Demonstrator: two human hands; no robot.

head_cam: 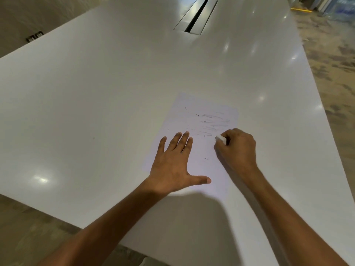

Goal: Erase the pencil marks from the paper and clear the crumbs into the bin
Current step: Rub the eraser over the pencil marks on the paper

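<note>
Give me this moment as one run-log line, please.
left hand: flat, presses paper | right hand: grips eraser on sheet | crumbs: scattered | faint marks remain | bin: unseen

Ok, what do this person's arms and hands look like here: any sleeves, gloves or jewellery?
Both forearms are bare as far as the frame shows: no sleeves visible. The left hand and right hand carry no gloves, and no rings, watch or wristbands can be seen.

My white rectangular sheet of paper [194, 131] lies flat on the table, faint grey pencil smudges [213, 121] across its far half and thin dark eraser crumbs [204, 121] scattered over it. The small white block eraser [221, 139] touches its right side.
</note>
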